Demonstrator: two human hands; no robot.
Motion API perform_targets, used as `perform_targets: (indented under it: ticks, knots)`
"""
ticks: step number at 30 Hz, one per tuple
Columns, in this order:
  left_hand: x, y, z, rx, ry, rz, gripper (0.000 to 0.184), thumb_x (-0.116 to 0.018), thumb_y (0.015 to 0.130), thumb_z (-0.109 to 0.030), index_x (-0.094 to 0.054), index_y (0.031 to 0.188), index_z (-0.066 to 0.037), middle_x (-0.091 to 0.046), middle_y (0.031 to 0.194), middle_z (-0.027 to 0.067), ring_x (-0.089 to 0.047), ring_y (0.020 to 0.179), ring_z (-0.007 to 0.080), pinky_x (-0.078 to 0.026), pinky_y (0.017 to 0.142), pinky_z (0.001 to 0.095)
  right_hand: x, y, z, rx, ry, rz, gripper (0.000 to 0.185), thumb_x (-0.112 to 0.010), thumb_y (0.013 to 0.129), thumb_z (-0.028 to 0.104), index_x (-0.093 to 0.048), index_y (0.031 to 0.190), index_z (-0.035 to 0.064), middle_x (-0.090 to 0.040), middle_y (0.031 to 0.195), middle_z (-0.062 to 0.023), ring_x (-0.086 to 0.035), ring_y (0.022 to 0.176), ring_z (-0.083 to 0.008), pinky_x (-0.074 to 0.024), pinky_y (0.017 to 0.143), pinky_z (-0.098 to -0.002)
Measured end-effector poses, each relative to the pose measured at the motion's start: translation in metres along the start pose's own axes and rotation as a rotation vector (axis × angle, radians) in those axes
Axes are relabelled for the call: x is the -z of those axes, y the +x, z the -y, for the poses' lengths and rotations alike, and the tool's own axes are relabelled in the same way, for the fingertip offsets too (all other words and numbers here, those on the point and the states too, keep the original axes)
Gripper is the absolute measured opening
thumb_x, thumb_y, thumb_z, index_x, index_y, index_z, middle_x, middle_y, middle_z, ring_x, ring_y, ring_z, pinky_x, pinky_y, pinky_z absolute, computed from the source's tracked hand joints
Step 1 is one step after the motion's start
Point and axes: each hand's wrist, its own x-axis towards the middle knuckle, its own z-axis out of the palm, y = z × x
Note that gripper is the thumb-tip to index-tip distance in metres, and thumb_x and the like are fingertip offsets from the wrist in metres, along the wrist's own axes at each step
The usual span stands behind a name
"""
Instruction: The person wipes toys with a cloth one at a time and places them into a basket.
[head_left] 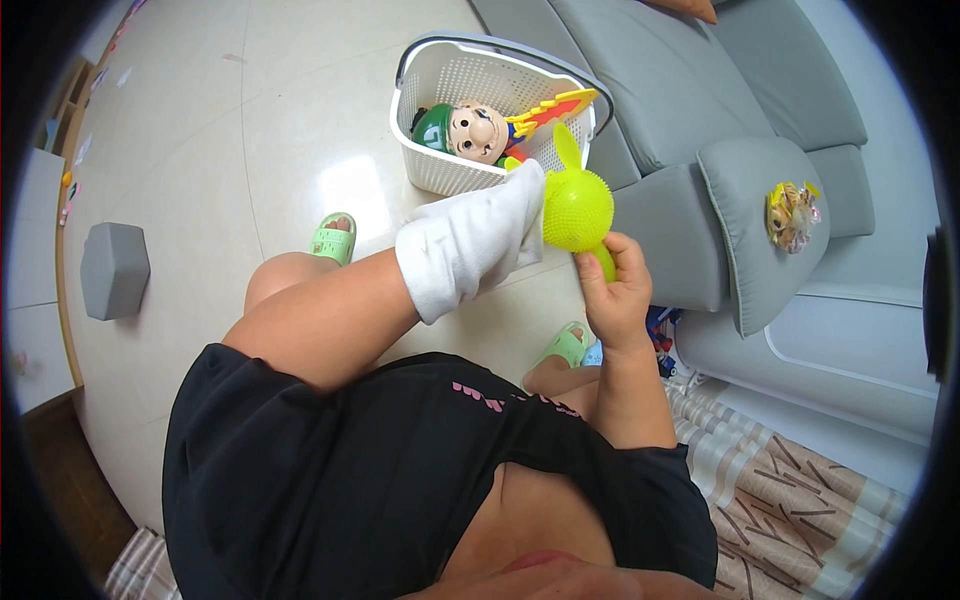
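Note:
A white cloth (465, 245) covers my left hand like a mitt, so its fingers are hidden. Its far end presses against a lime-green knobbly ball toy (580, 210) that has ear-like flaps and a short handle. My right hand (622, 290) is closed round that handle, thumb on the near side. Just beyond the toy stands a white perforated basket (440, 178) with a dark carrying handle. In it lie a toy head with a green cap (470, 132) and a yellow and orange toy piece (555, 108).
A grey sofa (660, 90) runs along the right, with a grey cushion (745, 210) bearing a plastic-wrapped packet (793, 215). A grey hexagonal block (115, 270) stands on the tiled floor at left. My feet wear green sandals (335, 238). Striped fabric (770, 480) lies lower right.

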Motion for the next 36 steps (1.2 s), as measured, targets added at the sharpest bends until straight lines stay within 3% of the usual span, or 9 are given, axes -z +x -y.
perform_targets:
  ticks: [2,8,11,14,18,20,26,29,36]
  knots:
    - [0.007,0.000,-0.026,0.305,-1.084,-0.039,0.032,-0.036,0.101,-0.023,-0.050,0.119,-0.001,-0.061,0.107,0.0040,-0.059,0.093,0.0157,-0.048,0.076,0.0250,-0.001,0.000,0.002,0.009,-0.026,0.006,0.027,-0.071,0.083,0.013,-0.057,0.103,0.0018,-0.065,0.087,-0.0103,-0.062,0.076,-0.0180,-0.0495,0.070,-0.0294]
    - [-0.017,-0.009,0.071,0.246,-2.373,-0.004,0.026,-0.070,0.070,-0.012,-0.059,0.091,-0.001,-0.061,0.078,0.0132,-0.060,0.073,0.0317,-0.049,0.068,0.0322,0.000,0.000,0.001,0.019,-0.125,0.025,0.025,-0.069,0.085,0.010,-0.057,0.105,0.0016,-0.066,0.089,-0.0101,-0.062,0.079,-0.0178,-0.0493,0.072,-0.0294]
    - [-0.019,-0.015,0.076,0.309,-2.319,-0.231,0.036,-0.075,0.049,-0.011,-0.060,0.081,-0.001,-0.058,0.073,0.0176,-0.059,0.071,0.0363,-0.049,0.065,0.0367,0.002,0.001,-0.006,-0.083,0.092,0.023,0.023,-0.067,0.086,0.008,-0.056,0.105,0.0007,-0.065,0.094,-0.0084,-0.060,0.084,-0.0156,-0.0478,0.077,-0.0277]
    - [-0.024,-0.013,0.085,-0.010,-2.288,-0.150,0.028,-0.072,0.044,-0.011,-0.060,0.067,-0.003,-0.057,0.067,0.0165,-0.060,0.069,0.0351,-0.048,0.064,0.0385,0.004,0.000,-0.004,-0.241,0.235,0.050,0.022,-0.065,0.088,0.007,-0.056,0.106,-0.0001,-0.064,0.098,-0.0066,-0.058,0.087,-0.0121,-0.0460,0.080,-0.0253]
    - [-0.014,-0.004,0.080,-0.011,-2.128,-0.281,0.021,-0.070,0.041,-0.009,-0.057,0.057,-0.005,-0.055,0.063,0.0158,-0.060,0.070,0.0342,-0.048,0.065,0.0391,0.000,-0.002,-0.004,-0.334,0.319,0.023,0.022,-0.066,0.088,0.008,-0.056,0.105,-0.0006,-0.064,0.096,-0.0051,-0.057,0.084,-0.0092,-0.0460,0.076,-0.0232]
    - [-0.008,-0.003,0.083,-0.027,-2.078,0.005,0.021,-0.069,0.047,-0.009,-0.060,0.066,-0.004,-0.059,0.070,0.0150,-0.061,0.071,0.0328,-0.048,0.066,0.0401,-0.003,-0.004,-0.002,-0.352,0.306,0.007,0.021,-0.066,0.088,0.008,-0.056,0.104,-0.0005,-0.064,0.095,-0.0046,-0.057,0.083,-0.0089,-0.0461,0.075,-0.0227]
    - [-0.001,0.000,0.061,0.228,-2.114,-0.060,0.026,-0.063,0.063,-0.008,-0.061,0.088,-0.002,-0.062,0.086,0.0153,-0.061,0.080,0.0345,-0.048,0.070,0.0416,-0.010,-0.004,0.004,-0.337,0.113,-0.011,0.024,-0.070,0.085,0.013,-0.058,0.100,0.0000,-0.066,0.086,-0.0065,-0.058,0.075,-0.0107,-0.0478,0.069,-0.0258]
    - [0.002,0.007,0.043,0.451,-1.982,-0.224,0.012,-0.059,0.073,-0.007,-0.065,0.083,-0.007,-0.064,0.071,0.0134,-0.066,0.066,0.0308,-0.054,0.057,0.0381,-0.011,-0.004,0.010,-0.243,-0.012,-0.024,0.026,-0.072,0.083,0.017,-0.058,0.099,0.0010,-0.066,0.082,-0.0096,-0.060,0.073,-0.0139,-0.0486,0.067,-0.0286]
    - [-0.002,-0.008,0.031,0.370,-2.270,-0.163,0.020,-0.055,0.078,-0.007,-0.057,0.098,-0.003,-0.059,0.085,0.0147,-0.057,0.074,0.0330,-0.047,0.069,0.0385,-0.004,-0.002,0.016,-0.246,-0.079,0.008,0.025,-0.071,0.083,0.018,-0.059,0.097,0.0016,-0.066,0.080,-0.0110,-0.062,0.071,-0.0177,-0.0491,0.066,-0.0301]
